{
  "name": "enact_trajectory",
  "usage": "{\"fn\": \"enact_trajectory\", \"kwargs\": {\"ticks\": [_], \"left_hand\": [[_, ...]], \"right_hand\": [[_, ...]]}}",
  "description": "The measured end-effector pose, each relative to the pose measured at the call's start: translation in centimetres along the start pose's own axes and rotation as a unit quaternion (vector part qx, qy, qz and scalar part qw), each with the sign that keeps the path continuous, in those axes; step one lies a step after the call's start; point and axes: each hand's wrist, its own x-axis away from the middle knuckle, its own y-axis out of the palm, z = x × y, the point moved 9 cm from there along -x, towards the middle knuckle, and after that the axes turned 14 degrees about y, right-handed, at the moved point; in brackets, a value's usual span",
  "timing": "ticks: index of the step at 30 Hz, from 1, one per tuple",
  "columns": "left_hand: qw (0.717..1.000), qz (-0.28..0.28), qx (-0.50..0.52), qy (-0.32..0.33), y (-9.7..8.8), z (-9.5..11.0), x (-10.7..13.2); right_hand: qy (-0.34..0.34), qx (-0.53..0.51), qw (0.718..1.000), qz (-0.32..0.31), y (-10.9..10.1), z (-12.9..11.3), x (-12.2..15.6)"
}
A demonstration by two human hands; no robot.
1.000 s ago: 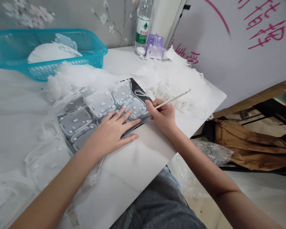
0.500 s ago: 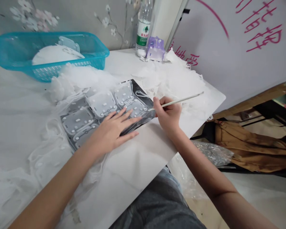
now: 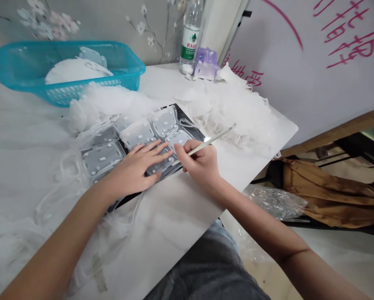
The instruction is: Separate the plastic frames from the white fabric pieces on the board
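Note:
A dark flat plate point(image 3: 181, 113) lies on the table, bearing several translucent, rounded-rectangular moulded pieces point(image 3: 139, 134) with small raised nubs. My left hand point(image 3: 137, 171) rests flat on these pieces, fingers spread, covering part of them. Beside it, at the plate's near right edge, my right hand point(image 3: 202, 164) is closed around a thin pale stick point(image 3: 220, 134). The stick's lower tip points at the plate next to my left fingertips; whether it touches a piece I cannot tell. Loose translucent strips point(image 3: 73, 166) trail off the plate's left side.
A blue plastic basket point(image 3: 130, 81) with white sheets in it stands at the back left. Heaps of white translucent scraps point(image 3: 237, 108) lie behind and right of the plate. A water bottle point(image 3: 189, 41) and a purple box point(image 3: 205, 62) stand by the wall. The table edge runs diagonally near me.
My right hand has moved left and slightly nearer to me with the stick, along the plate's edge toward my left hand. My left hand has shifted slightly left, still flat.

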Motion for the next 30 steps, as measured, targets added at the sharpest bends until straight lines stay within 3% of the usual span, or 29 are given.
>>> {"fn": "enact_trajectory", "kwargs": {"ticks": [6,30], "left_hand": [[1.0,-0.001,-0.01,0.0,0.2,-0.1,0.1],[1.0,0.011,-0.007,-0.013,0.0,0.0,0.0]], "right_hand": [[-0.011,0.013,0.999,-0.029,1.4,0.2,0.0],[-0.046,0.047,0.997,-0.026,1.3,-0.1,-0.1]]}}
